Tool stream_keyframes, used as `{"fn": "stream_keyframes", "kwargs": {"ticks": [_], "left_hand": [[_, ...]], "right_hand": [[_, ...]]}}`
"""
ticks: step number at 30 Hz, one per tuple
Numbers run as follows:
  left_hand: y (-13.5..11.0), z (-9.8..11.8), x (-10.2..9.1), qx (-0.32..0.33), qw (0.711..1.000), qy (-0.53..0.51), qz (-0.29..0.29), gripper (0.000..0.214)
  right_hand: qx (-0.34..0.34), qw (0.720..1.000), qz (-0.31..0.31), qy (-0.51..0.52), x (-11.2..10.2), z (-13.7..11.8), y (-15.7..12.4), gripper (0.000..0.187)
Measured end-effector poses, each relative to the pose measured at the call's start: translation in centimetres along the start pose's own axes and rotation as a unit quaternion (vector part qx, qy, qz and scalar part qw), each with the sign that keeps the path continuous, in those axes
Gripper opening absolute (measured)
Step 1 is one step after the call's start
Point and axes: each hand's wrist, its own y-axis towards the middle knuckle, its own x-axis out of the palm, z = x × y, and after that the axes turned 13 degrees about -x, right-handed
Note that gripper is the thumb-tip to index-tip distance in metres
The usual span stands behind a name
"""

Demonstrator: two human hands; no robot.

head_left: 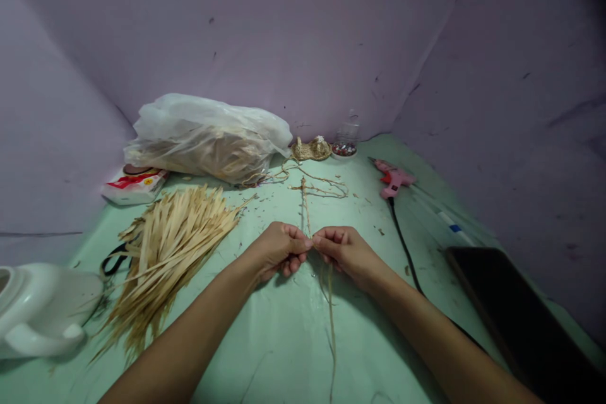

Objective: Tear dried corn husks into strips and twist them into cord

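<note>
My left hand [280, 247] and my right hand [345, 250] meet at the middle of the green table [284, 341], both pinched on thin straw strands. From the pinch a twisted straw cord [305, 205] runs away toward the back of the table. Loose straw ends [331, 315] hang from my fingers toward me. A fan-shaped pile of flat straw strips [170, 246] lies just left of my left hand.
A clear plastic bag of straw [208, 139] sits at the back left, a red-and-white packet [135, 183] beside it. A small woven straw piece [311, 149] and a jar [345, 139] stand at the back. A pink glue gun [392, 180] with black cord lies right. A white jug [38, 309] sits left, a dark tablet [516, 315] right.
</note>
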Motion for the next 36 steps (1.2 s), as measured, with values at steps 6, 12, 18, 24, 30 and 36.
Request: {"fn": "stream_keyframes", "kwargs": {"ticks": [6,12,18,24,30,36], "left_hand": [[-0.3,0.1,0.2,-0.01,0.998,0.046,0.033,0.02],[0.0,0.0,0.7,0.03,0.995,0.055,0.077,0.01],[0.2,-0.3,1.0,0.114,0.976,0.131,0.132,0.008],[0.2,-0.3,1.0,0.123,0.972,0.153,0.127,0.01],[-0.1,-0.2,1.2,0.049,0.995,0.071,0.057,0.008],[0.2,-0.3,1.0,0.13,0.979,0.133,0.084,0.013]], "right_hand": [[-0.028,0.996,-0.046,-0.069,-0.4,0.0,0.0,0.019],[-0.07,0.988,-0.068,-0.117,-0.8,-0.2,-0.2,0.01],[-0.07,0.985,-0.078,-0.14,-1.0,-0.1,-0.1,0.011],[-0.069,0.986,-0.085,-0.126,-1.4,0.1,-0.1,0.013],[-0.112,0.955,-0.067,-0.268,-1.3,-0.1,-0.3,0.011],[-0.161,0.908,-0.049,-0.384,-0.9,-1.1,-1.0,0.015]]}}
